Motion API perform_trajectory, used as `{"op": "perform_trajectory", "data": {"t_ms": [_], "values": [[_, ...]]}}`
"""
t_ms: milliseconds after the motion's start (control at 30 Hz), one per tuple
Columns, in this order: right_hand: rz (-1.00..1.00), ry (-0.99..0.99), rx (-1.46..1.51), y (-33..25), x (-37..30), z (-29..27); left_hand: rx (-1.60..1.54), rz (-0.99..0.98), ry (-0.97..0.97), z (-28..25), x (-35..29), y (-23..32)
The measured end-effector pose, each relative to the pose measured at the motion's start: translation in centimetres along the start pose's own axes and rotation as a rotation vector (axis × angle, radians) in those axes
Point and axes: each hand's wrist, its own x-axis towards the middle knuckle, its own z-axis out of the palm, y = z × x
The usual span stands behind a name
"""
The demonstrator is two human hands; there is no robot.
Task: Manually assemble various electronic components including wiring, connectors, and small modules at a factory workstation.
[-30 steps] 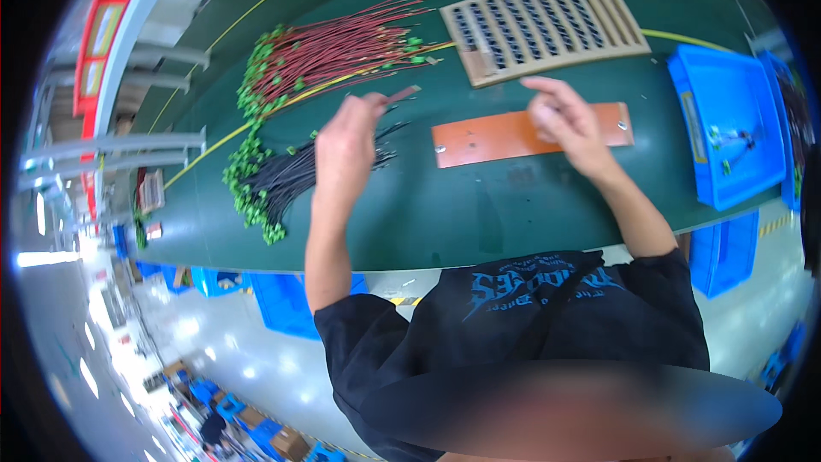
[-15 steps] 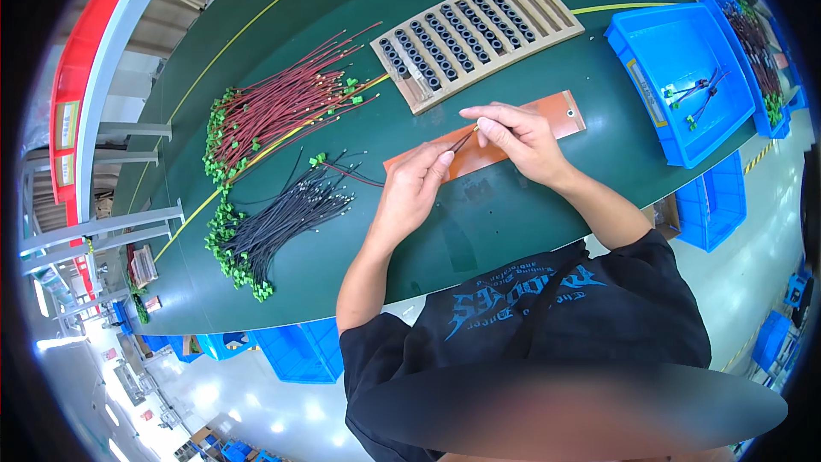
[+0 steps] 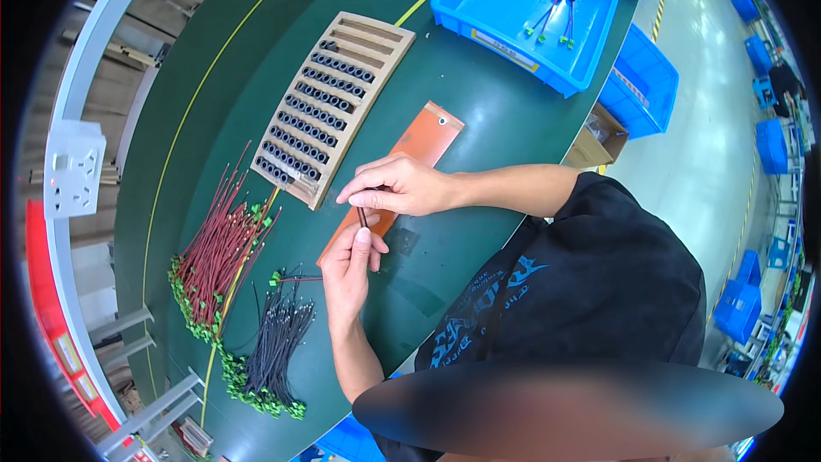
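Note:
My left hand [image 3: 349,267] and my right hand [image 3: 400,186] meet over an orange board [image 3: 426,139] that lies on the green table. Both are closed, pinching a thin dark wire [image 3: 363,217] that spans the short gap between them. The right hand's fingertips cover the wire's upper end. A dark red wire [image 3: 301,279] with a green connector at its tip sticks out to the left of my left hand. Whether it belongs to the pinched wire is hidden by the palm.
Left of my hands lie a bunch of red wires [image 3: 218,257] and a bunch of black wires [image 3: 278,346], both with green connectors. A wooden tray [image 3: 366,111] holds rows of black rings beyond them. A blue bin [image 3: 505,0] containing wires with black pieces stands at the far right.
The view has turned, so the table and everything on it appear rotated counterclockwise. My hands remain together over the orange board, with the wire between them.

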Motion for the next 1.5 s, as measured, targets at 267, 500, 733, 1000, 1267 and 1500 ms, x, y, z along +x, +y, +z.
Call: {"op": "perform_trajectory", "data": {"t_ms": [267,500,733,1000,1267,1500], "values": [[-0.053,0.035,-0.026,0.8,0.5,-0.2,0.026,-0.013,0.095,0.3,1.1,0.3],[0.427,0.132,0.663,1.7,0.9,-0.2,-0.057,0.013,0.072,-0.6,1.6,-0.9],[0.480,0.002,0.686,2.0,1.8,-1.1,-0.020,-0.032,0.032,0.0,2.0,-0.9],[0.570,-0.011,0.777,1.0,1.8,-1.1,-0.051,-0.045,0.024,-0.2,2.3,-1.2],[0.604,-0.098,0.727,0.3,1.4,-0.2,-0.131,-0.033,0.129,0.3,2.3,-0.6],[0.546,-0.040,0.883,0.2,0.8,0.5,-0.058,0.059,0.118,0.4,2.5,-0.3]]}}
